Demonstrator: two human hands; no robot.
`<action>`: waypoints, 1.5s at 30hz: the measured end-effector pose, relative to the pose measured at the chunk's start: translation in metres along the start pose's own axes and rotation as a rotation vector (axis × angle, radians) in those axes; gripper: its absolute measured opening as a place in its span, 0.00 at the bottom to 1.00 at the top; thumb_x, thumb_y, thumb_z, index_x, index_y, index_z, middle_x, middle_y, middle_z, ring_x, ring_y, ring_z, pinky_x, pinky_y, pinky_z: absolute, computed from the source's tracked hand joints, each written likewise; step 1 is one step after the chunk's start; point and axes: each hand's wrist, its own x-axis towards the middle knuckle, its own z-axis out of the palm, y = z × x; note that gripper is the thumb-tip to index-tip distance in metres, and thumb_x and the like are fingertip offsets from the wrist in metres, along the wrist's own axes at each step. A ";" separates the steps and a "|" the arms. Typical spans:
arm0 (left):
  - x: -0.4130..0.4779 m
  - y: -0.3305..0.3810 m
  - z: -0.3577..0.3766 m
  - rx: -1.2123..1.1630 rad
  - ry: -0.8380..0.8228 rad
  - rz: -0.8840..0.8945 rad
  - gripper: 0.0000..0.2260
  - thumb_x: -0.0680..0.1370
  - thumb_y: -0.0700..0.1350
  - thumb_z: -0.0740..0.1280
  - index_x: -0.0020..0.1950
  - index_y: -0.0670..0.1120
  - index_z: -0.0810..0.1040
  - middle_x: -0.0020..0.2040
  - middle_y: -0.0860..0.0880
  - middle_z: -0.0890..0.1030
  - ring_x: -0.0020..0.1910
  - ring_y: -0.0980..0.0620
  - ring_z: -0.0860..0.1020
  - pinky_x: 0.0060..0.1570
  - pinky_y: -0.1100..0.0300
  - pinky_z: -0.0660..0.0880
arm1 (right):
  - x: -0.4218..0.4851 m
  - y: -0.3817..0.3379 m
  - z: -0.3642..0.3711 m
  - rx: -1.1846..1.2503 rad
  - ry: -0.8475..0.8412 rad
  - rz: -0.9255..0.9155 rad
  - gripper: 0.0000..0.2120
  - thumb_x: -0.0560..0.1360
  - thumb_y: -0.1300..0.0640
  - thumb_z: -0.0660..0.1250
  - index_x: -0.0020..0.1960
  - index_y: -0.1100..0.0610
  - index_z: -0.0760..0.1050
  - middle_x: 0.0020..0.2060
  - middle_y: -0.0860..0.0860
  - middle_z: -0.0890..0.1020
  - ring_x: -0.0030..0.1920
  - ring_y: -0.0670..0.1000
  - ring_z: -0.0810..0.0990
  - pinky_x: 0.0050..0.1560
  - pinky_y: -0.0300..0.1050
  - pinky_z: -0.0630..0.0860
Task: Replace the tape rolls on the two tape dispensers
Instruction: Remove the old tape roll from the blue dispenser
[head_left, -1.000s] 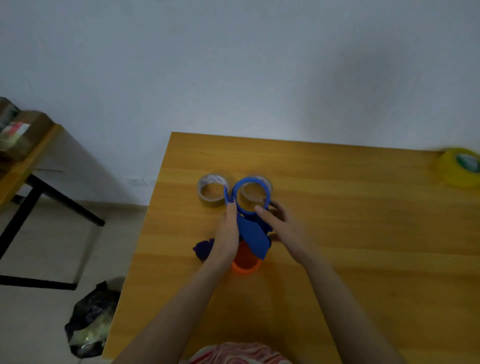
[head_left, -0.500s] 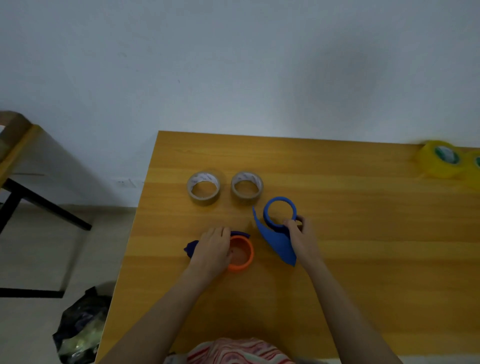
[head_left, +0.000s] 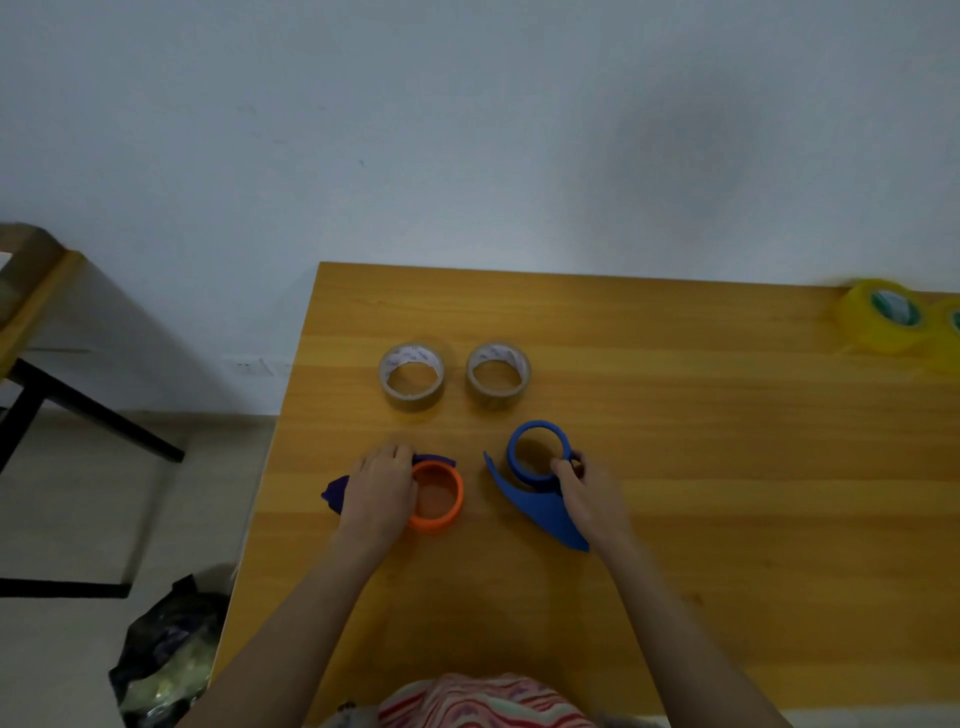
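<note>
**Wooden table: a hand on each dispenser, rolls lying apart**

Yellow-orange wooden table (head_left: 727, 467) against a plain white wall (head_left: 467, 130). Left hand (head_left: 382, 491) lies over the dark purple tape dispenser with an orange ring (head_left: 447, 501), near-left of centre, fingers curled round its handle. Right hand (head_left: 589, 501) pinches the ring of the blue plastic tape dispenser (head_left: 535, 499), which lies flat just right of the first. Table wood shows through both rings. Two brown tape rolls (head_left: 411, 383) sit side by side farther back, apart from both dispensers. Yellow tape rolls (head_left: 880, 314) at far right edge. Black plastic bag (head_left: 166, 660) on floor, near left.
</note>
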 end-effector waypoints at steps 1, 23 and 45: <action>0.000 -0.002 0.000 0.000 0.005 -0.004 0.10 0.79 0.40 0.59 0.59 0.44 0.73 0.55 0.47 0.77 0.54 0.48 0.76 0.55 0.57 0.70 | 0.001 0.000 0.001 -0.023 0.002 -0.005 0.24 0.76 0.40 0.57 0.63 0.55 0.73 0.42 0.49 0.74 0.37 0.47 0.73 0.35 0.40 0.66; 0.004 0.011 -0.014 -0.099 -0.076 -0.004 0.20 0.75 0.48 0.63 0.66 0.45 0.69 0.63 0.48 0.74 0.64 0.49 0.71 0.67 0.55 0.61 | -0.011 -0.012 -0.008 -0.059 -0.095 -0.021 0.22 0.79 0.43 0.57 0.66 0.55 0.73 0.35 0.51 0.79 0.32 0.49 0.75 0.29 0.39 0.67; 0.014 0.170 -0.017 -0.218 -0.059 0.102 0.23 0.79 0.49 0.62 0.70 0.40 0.64 0.67 0.44 0.69 0.65 0.48 0.68 0.59 0.59 0.69 | -0.006 0.026 -0.132 -0.077 0.010 -0.109 0.24 0.80 0.45 0.56 0.67 0.63 0.69 0.63 0.56 0.75 0.63 0.56 0.73 0.65 0.53 0.68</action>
